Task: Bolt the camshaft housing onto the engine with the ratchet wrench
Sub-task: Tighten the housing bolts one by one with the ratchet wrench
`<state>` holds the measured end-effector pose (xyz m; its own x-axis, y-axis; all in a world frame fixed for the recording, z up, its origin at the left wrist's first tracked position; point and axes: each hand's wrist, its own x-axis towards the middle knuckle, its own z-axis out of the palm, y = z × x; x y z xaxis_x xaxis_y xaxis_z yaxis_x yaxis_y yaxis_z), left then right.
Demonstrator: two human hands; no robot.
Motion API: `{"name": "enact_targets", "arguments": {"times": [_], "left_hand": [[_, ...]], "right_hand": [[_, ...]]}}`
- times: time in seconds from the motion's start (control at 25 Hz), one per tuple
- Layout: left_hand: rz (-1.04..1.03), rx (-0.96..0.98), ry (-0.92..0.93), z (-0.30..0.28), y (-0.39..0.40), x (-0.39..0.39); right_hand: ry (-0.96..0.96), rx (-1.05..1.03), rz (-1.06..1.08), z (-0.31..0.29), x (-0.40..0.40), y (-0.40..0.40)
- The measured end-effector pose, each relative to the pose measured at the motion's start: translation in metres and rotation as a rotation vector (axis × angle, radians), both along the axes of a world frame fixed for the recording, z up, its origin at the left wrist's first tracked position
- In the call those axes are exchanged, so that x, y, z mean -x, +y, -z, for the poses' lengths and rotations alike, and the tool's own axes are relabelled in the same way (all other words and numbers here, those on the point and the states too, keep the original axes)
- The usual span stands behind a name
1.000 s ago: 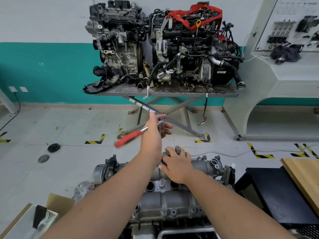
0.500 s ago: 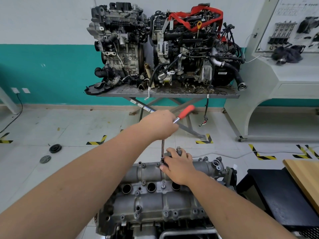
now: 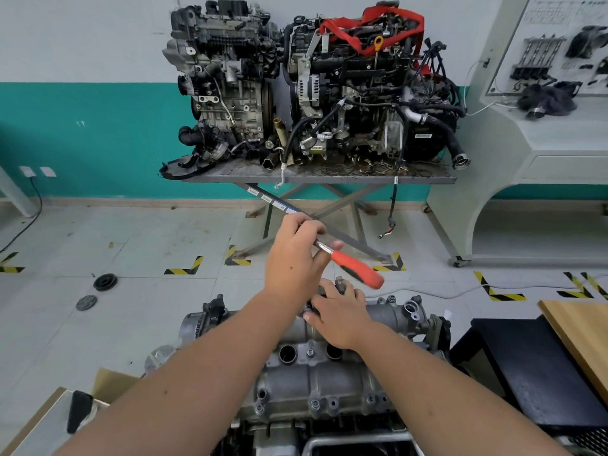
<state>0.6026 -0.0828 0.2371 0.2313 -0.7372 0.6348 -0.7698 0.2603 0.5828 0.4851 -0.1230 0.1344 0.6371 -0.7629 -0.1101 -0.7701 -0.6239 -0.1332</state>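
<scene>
While I lean over the one camshaft housing (image 3: 316, 380), its long grey body running left to right below me, both my forearms reach across it. On its far top edge my right hand (image 3: 342, 319) rests, fingers curled down around the spot where the socket sits; whether they pinch anything I cannot tell. Just above and left of that hand, my left hand (image 3: 294, 258) is wrapped round the head end of the single ratchet wrench (image 3: 353, 266). Its long axis slants from my fist down to the right, the orange handle pointing right and slightly toward me, above the housing's far edge. Beyond the housing, on one grey table (image 3: 316, 177) against the wall, stand two engines (image 3: 309, 83) side by side.
</scene>
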Motion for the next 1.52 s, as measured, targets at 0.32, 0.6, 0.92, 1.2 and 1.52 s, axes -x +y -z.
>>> {"name": "enact_targets", "arguments": {"times": [0.32,0.6,0.92,1.2,1.52], "left_hand": [[0.236,-0.284,1.223,-0.015,-0.006,0.012],[0.162,-0.83,0.868,-0.06,-0.017,-0.031],[0.051,-0.804,-0.622,-0.089,-0.019,-0.016],[-0.191,0.209,-0.614,-0.019,-0.004,-0.022],[0.108,-0.064,0.436,-0.006,0.005,0.013]], "right_hand": [[0.0,-0.008,-0.01,0.001,0.001,-0.001],[0.004,-0.011,-0.017,0.002,0.001,-0.001],[0.013,-0.036,-0.009,0.0,0.001,-0.001],[-0.023,0.005,-0.006,0.002,0.0,0.0],[-0.054,-0.006,0.009,0.002,0.001,0.001]]}}
